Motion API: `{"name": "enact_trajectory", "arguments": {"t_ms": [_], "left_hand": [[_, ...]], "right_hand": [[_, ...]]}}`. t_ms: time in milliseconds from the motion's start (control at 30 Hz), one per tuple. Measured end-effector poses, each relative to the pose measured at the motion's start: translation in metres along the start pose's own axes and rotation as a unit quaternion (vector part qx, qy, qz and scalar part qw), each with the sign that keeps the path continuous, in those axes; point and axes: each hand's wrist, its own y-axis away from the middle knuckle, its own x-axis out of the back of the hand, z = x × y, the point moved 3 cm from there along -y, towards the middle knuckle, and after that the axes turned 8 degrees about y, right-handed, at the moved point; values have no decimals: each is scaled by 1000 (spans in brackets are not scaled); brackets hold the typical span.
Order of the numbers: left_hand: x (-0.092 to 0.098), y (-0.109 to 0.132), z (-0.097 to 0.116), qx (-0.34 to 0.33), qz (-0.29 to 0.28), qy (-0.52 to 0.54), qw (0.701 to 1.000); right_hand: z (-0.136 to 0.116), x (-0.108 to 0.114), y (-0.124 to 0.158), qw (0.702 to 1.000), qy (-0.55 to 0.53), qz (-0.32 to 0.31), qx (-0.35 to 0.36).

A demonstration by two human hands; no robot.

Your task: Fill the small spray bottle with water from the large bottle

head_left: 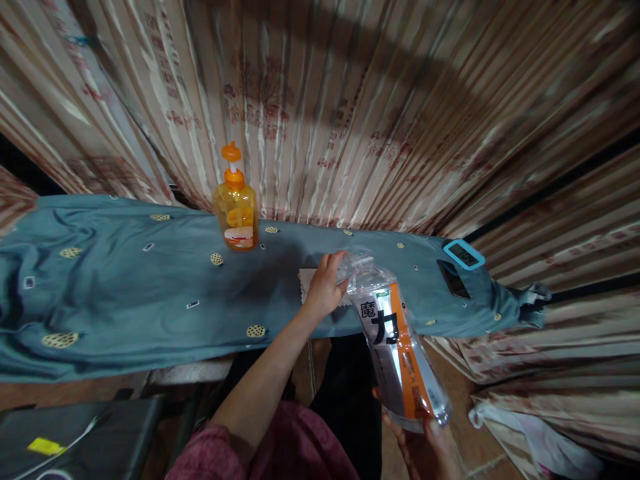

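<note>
My right hand (425, 443) grips the base of a clear plastic bottle (395, 340) with an orange and silver label, held tilted with its neck pointing up and away. My left hand (327, 283) is closed round the bottle's cap end, fingers wrapped at the neck. Both hands hover over the near edge of a table covered with a blue-grey cloth (125, 293). A white cloth or paper (307, 280) lies on the table just behind my left hand.
An orange pump dispenser bottle (236, 207) stands at the back of the table. A black phone (453, 278) and a blue-framed device (464, 254) lie at the right end. Striped curtains (350, 113) hang behind. A dark case (80, 437) sits lower left.
</note>
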Motion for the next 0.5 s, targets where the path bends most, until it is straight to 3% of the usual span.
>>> {"name": "enact_trajectory", "arguments": {"t_ms": [500], "left_hand": [[1, 2, 2, 4, -3, 8, 1000]], "right_hand": [[3, 6, -4, 1000, 6, -1, -13]]}}
